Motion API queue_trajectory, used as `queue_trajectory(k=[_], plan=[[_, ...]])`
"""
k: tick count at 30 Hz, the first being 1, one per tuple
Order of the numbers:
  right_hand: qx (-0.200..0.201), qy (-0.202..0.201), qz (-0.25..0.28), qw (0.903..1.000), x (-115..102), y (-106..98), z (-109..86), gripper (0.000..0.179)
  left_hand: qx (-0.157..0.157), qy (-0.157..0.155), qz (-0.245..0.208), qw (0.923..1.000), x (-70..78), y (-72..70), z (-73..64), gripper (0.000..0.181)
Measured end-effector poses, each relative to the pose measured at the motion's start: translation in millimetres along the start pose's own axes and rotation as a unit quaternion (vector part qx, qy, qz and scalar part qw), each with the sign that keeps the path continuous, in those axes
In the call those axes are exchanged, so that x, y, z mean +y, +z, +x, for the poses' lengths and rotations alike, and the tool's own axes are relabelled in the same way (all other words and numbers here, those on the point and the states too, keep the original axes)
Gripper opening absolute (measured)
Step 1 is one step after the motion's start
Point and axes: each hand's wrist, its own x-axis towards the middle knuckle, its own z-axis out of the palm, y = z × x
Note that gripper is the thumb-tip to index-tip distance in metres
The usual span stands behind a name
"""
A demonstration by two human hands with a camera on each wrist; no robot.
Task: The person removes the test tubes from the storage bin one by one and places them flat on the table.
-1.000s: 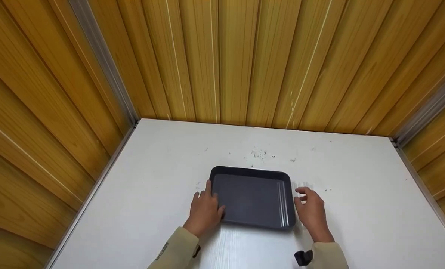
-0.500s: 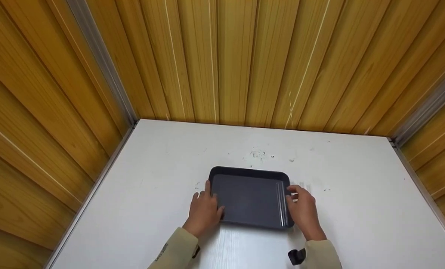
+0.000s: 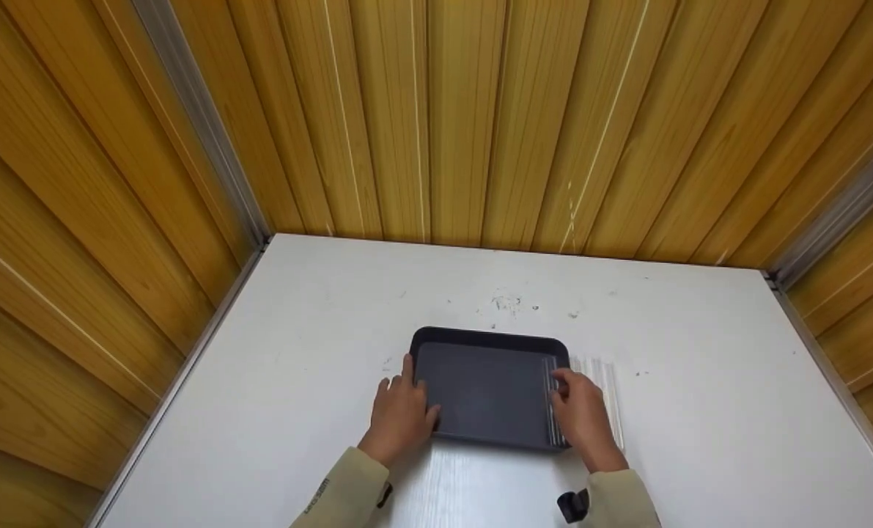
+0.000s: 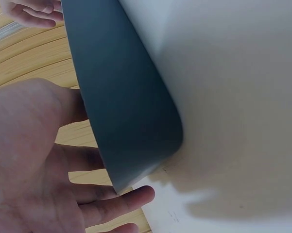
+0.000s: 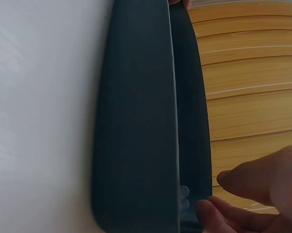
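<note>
A dark grey rectangular tray (image 3: 484, 396) lies on the white table. Along its right inner side are several thin clear tubes (image 3: 553, 429); their rounded ends (image 5: 184, 199) show in the right wrist view. My left hand (image 3: 399, 414) rests on the tray's left side, fingers mostly straight, some passing behind the rim (image 4: 94, 136) in the left wrist view. Over the tray's right wall, my right hand (image 3: 584, 418) hovers by the tubes, fingers bent. Its thumb and forefinger stand apart in the right wrist view, with nothing seen between them.
The white table (image 3: 333, 330) meets wood-patterned panel walls (image 3: 451, 125) at the back and sides. Pale streaks (image 3: 603, 396) lie on the table right of the tray; whether these are clear tubes or glare I cannot tell. Small dark marks dot the tabletop.
My right hand has moved left, from beside the tray to over its right wall near the tubes. The left hand and the tray have stayed in place.
</note>
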Motion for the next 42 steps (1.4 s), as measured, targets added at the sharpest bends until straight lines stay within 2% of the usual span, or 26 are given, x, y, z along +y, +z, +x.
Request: queue_trajectory(k=[13, 19, 36, 42], plan=[[-0.034, -0.013, -0.037, 0.9986, -2, 8, -1.8, 0.033, -0.006, -0.003, -0.004, 1.0, -0.3, -0.7, 0.3, 0.048], [-0.044, -0.039, -0.062, 0.9964, -2, 12, -3.8, 0.032, -0.008, 0.0, 0.012, 0.9999, -0.9, -0.6, -0.3, 0.05], [-0.012, -0.087, -0.098, 0.9913, 2, 27, -1.6, 0.022, -0.021, -0.005, 0.001, 0.9998, -0.9, -0.5, 0.4, 0.049], [-0.008, -0.093, -0.105, 0.99, 1, 32, -2.2, 0.023, -0.01, -0.002, -0.001, 0.9999, -1.5, -1.2, -0.5, 0.049]])
